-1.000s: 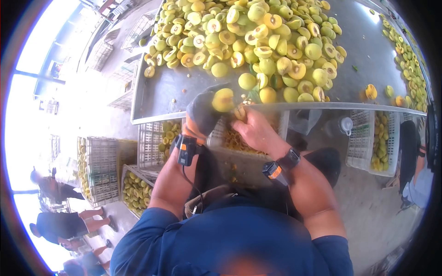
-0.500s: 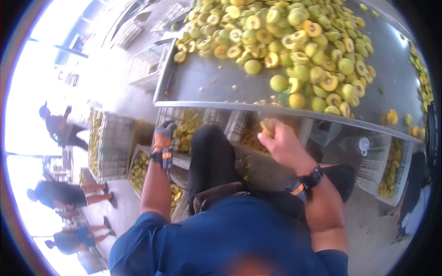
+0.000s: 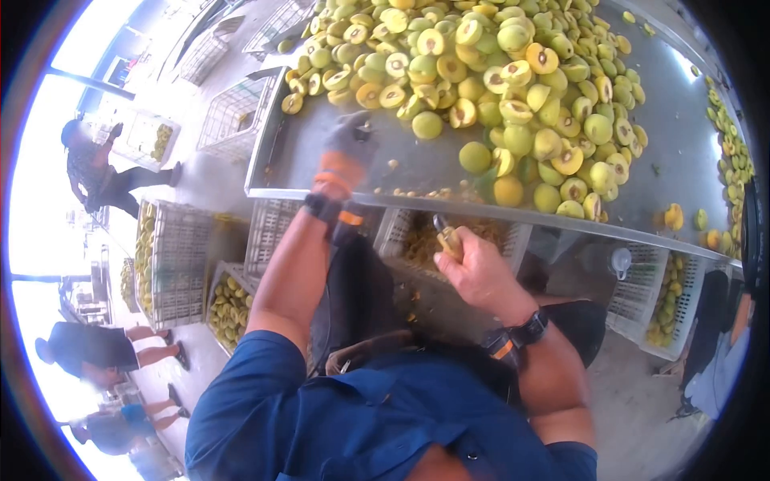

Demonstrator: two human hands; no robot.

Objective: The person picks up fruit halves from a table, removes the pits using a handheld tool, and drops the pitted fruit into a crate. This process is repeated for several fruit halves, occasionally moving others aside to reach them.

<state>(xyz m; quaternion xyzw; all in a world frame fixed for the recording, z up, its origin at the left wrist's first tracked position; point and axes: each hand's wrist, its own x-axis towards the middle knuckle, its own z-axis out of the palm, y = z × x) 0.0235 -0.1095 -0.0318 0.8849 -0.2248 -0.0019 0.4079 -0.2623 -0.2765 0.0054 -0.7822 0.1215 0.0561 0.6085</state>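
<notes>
My left hand [image 3: 346, 152], in a grey and orange glove, is over the metal table near the left end of the fruit pile, smeared by motion. Its fingers are too blurred to tell open from closed. My bare right hand [image 3: 479, 271] is closed round a small tool with a wooden handle [image 3: 451, 243] and a short metal tip, just below the table's front edge. Yellow-green peach-like fruit [image 3: 517, 104], many cut in half with brown pit centres showing, are heaped on the metal table [image 3: 301, 152]. Small pits [image 3: 429, 193] lie along the front edge.
Under the table stands a crate of scraps [image 3: 393, 232]. Fruit-filled crates stand at left [image 3: 178, 264] and right [image 3: 696, 309]. More fruit [image 3: 726, 152] lies along the table's right side. Several people [image 3: 92, 349] are at the far left; another person's sleeve [image 3: 718, 373] shows at right.
My left hand has risen from beside the knee, below the table, to over the tabletop. My right hand stays near the edge, the tool's metal tip now showing.
</notes>
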